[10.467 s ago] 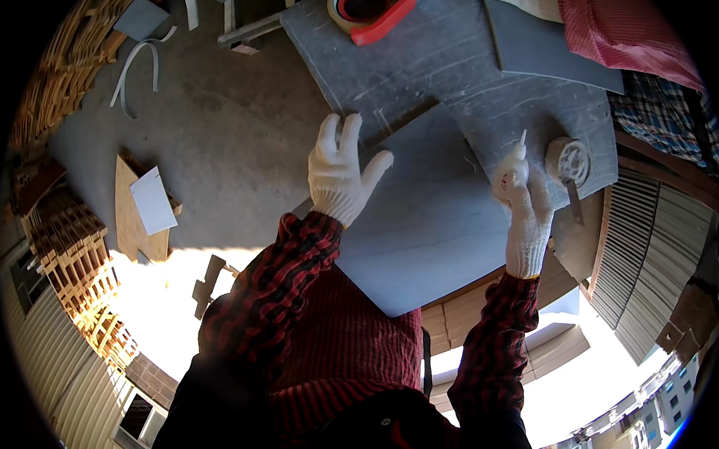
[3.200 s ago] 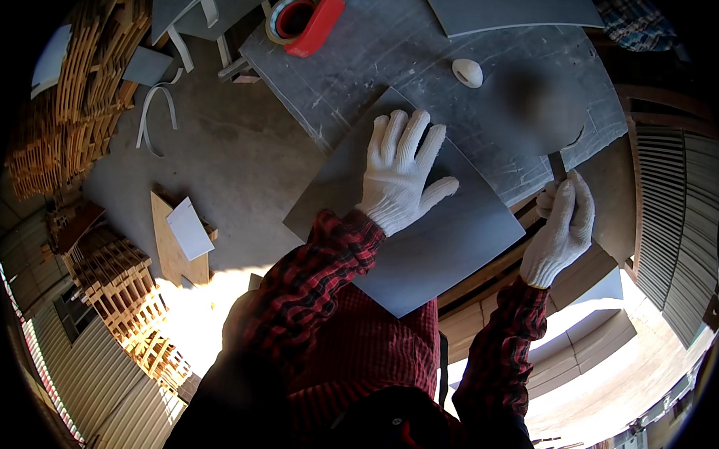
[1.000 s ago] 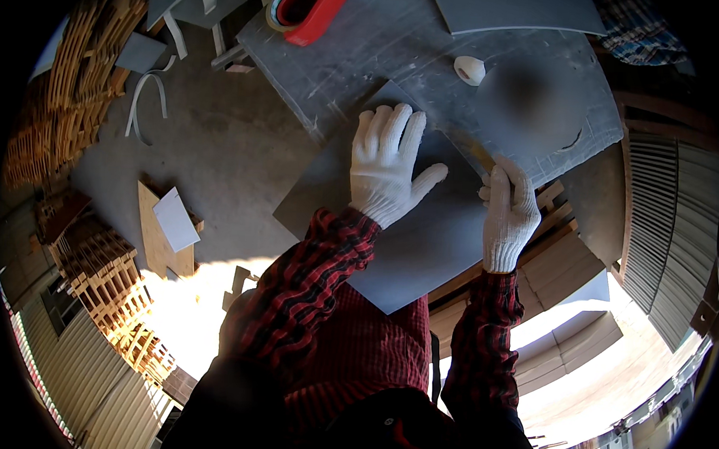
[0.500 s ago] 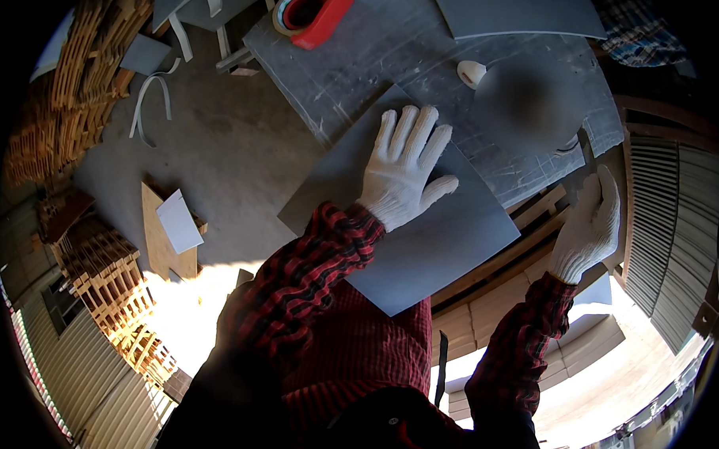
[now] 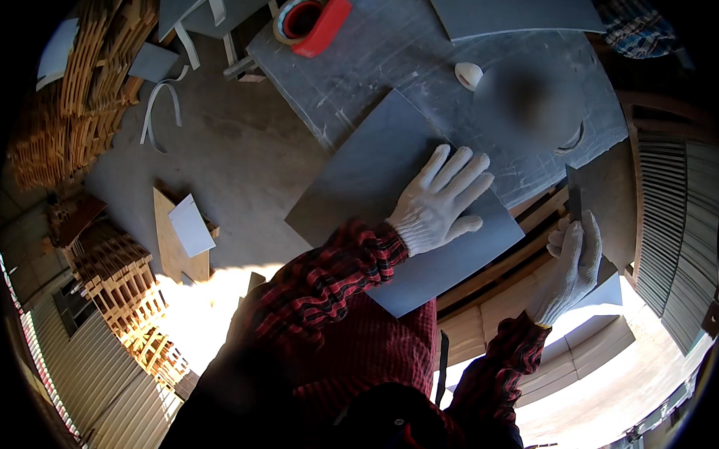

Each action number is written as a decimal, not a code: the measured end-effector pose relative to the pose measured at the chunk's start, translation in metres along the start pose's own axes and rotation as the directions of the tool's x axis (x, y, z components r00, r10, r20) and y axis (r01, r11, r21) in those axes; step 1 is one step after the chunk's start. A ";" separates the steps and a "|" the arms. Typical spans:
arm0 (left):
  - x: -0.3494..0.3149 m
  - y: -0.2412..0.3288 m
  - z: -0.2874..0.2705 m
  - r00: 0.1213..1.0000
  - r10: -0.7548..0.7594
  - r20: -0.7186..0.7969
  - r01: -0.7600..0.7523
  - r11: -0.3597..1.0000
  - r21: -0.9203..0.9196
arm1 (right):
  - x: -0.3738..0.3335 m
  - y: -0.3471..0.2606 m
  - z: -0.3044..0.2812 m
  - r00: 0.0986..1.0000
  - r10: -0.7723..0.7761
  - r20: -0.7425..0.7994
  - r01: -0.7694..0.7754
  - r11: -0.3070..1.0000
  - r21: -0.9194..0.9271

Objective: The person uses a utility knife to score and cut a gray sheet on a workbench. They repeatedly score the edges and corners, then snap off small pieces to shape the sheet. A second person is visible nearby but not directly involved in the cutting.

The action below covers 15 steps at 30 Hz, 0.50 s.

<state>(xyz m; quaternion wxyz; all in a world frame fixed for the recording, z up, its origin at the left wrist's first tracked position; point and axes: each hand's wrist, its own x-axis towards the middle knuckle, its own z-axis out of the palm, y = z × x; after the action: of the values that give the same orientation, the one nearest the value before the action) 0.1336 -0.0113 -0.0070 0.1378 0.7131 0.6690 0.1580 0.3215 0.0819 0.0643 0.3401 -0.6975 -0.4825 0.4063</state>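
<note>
My left hand (image 5: pixel 443 200), in a white knitted glove, lies flat with spread fingers on a grey rectangular sheet (image 5: pixel 362 161). The sheet rests on a scuffed grey table (image 5: pixel 398 36), its near corner reaching over the edge toward my body. Off the table's right side, my right hand (image 5: pixel 570 267), also gloved, has its fingers bent around the lower end of a flat dark blade-like strip (image 5: pixel 573 192). That strip points up and away from me; its grip end is hidden by the fingers.
A red tape dispenser (image 5: pixel 323 25) sits at the table's far left. Another grey sheet (image 5: pixel 517 12) lies at the far edge, near a person's plaid sleeve (image 5: pixel 640 24). A blurred round patch covers the table's right part. Stacked wooden pallets (image 5: pixel 103 81) stand left; boards (image 5: pixel 181 234) lie on the floor.
My left hand has slid right and nearer across the sheet, still flat. My right hand has come lower and slightly left, and its fingers now look more bent.
</note>
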 end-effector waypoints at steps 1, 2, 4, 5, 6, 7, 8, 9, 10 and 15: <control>0.005 -0.018 -0.008 1.000 -0.013 -0.015 0.013 0.999 0.044 | -0.006 0.004 0.001 0.999 0.036 0.040 -0.039 0.995 0.090; 0.009 -0.037 -0.017 0.996 -0.070 -0.059 0.075 0.993 0.094 | -0.010 0.010 0.002 0.994 0.081 0.072 -0.090 0.987 0.133; 0.013 -0.082 -0.039 0.957 -0.218 -0.192 0.263 0.931 0.252 | -0.019 0.028 0.009 0.982 0.146 0.117 -0.167 0.967 0.192; 0.011 -0.100 -0.045 0.914 -0.292 -0.283 0.379 0.862 0.336 | -0.023 0.036 0.011 0.970 0.162 0.179 -0.208 0.938 0.278; 0.008 -0.111 -0.054 0.875 -0.340 -0.346 0.456 0.820 0.346 | -0.028 0.032 0.015 0.959 0.200 0.202 -0.255 0.918 0.304; 0.007 -0.118 -0.059 0.830 -0.380 -0.409 0.528 0.773 0.352 | -0.036 0.025 0.022 0.945 0.237 0.226 -0.303 0.894 0.330; 0.007 -0.110 -0.064 0.843 -0.353 -0.405 0.490 0.814 0.311 | -0.043 0.024 0.029 0.942 0.248 0.227 -0.310 0.901 0.303; 0.006 -0.100 -0.061 0.875 -0.324 -0.360 0.434 0.854 0.288 | -0.049 0.026 0.036 0.940 0.236 0.248 -0.314 0.881 0.353; 0.003 -0.082 -0.058 0.898 -0.328 -0.292 0.387 0.905 0.175 | -0.056 0.022 0.041 0.931 0.258 0.258 -0.340 0.873 0.351; 0.000 -0.027 -0.041 0.896 -0.410 -0.173 0.284 0.826 -0.487 | -0.095 0.003 0.069 0.918 0.221 0.328 -0.330 0.885 0.329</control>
<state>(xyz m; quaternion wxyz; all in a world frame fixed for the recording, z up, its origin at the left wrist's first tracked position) 0.0917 -0.0102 0.0197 0.2329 0.4984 0.7458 0.3757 0.2420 -0.0032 0.0543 0.3339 -0.6158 -0.3336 0.6309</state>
